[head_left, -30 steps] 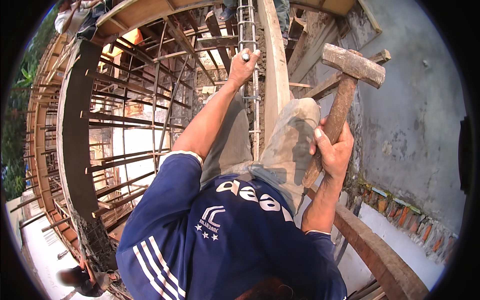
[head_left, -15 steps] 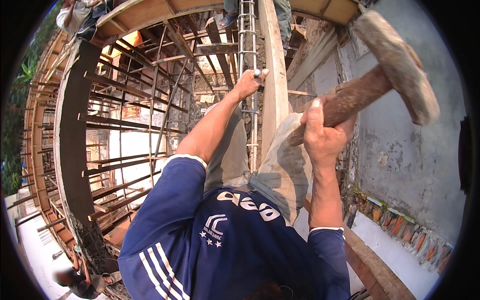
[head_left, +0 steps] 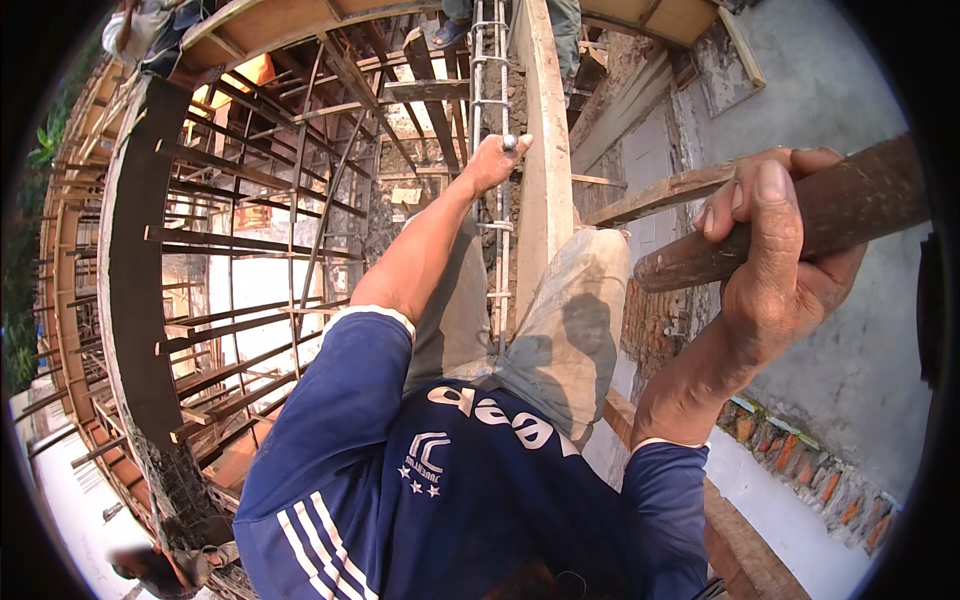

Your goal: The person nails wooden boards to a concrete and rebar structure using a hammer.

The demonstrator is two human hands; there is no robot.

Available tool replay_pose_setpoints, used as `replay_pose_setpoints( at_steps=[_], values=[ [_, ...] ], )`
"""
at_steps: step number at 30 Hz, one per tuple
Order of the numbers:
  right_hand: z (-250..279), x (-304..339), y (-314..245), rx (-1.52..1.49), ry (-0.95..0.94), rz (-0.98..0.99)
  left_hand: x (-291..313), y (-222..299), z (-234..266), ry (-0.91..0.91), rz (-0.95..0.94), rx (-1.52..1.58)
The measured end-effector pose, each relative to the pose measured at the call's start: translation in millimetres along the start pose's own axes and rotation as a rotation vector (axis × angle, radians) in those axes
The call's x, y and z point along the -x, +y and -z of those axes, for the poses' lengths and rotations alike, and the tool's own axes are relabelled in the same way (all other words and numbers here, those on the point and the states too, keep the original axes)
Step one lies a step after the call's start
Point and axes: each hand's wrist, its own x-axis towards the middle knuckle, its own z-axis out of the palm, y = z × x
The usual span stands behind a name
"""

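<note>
My right hand (head_left: 775, 270) is raised at the right, its fingers wrapped round the thick wooden handle of a hammer (head_left: 870, 200). The hammer's head lies outside the picture. Ahead of me, my left hand (head_left: 490, 166) grips a metal rod with a rounded end (head_left: 510, 143) that pokes up by the thumb; the rest of it is hidden. That hand rests beside the inner face of an upright wooden board (head_left: 543, 170), above a long steel rebar cage (head_left: 502, 235). My legs straddle the cage and board.
Wooden props and beams (head_left: 240, 250) fill the drop to my left, past a dark concrete beam (head_left: 135, 270). A grey plastered wall (head_left: 840, 330) stands at the right. Someone's sandalled foot (head_left: 452, 34) is at the far end; other people show at upper and lower left.
My right hand has swung outward to the right and up, carrying the hammer's head out of the picture. The left hand keeps its grip beside the board.
</note>
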Motion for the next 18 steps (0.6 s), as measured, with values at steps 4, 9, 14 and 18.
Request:
replay_pose_setpoints(
  at_steps=[4, 9, 14, 18],
  values=[
    [-24, 28, 45, -0.082, 0.105, -0.005, 2, -6, -5, 0.008, -0.016, 0.023],
    [1, 138, 173, 0.693, -0.743, -0.736, 11, -71, -6, -0.073, -0.267, -0.133],
    [32, 155, 165, 0.348, -0.520, -1.024, 31, -15, -4, -0.034, 0.002, -0.031],
    [56, 184, 168, 0.169, -0.287, -1.197, 94, -18, -7, -0.307, -0.201, -0.237]
  ],
)
